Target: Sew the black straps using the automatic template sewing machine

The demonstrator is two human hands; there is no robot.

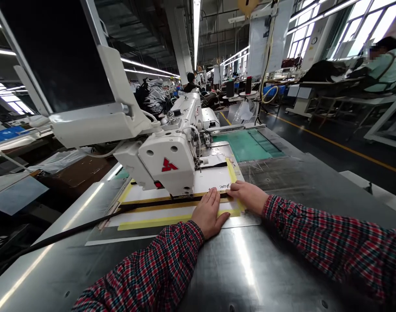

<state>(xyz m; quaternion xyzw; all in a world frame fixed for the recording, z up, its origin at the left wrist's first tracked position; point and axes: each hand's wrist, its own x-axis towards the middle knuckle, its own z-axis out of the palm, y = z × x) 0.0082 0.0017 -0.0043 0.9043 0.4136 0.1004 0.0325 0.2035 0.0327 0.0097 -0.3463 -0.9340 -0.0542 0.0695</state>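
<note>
A long black fabric strip (162,202) lies in a slot edged with yellow-brown tape across a white template (145,215). It trails off the left side of the template toward the lower left. My left hand (207,214) rests flat on the template and strip, fingers together and stretched forward, thumb out to the right. At the strip's right end, my right hand (250,197) has its fingertips closed on it. Just left of my hands, the white head of a sewing machine (167,162) stands over the template.
A dark screen (61,52) on a white bracket hangs at upper left. The metal table (282,186) has a green panel (246,145) behind the template. Thread cones (230,89) stand at the back. A seated person (388,65) is at far right, beyond an aisle.
</note>
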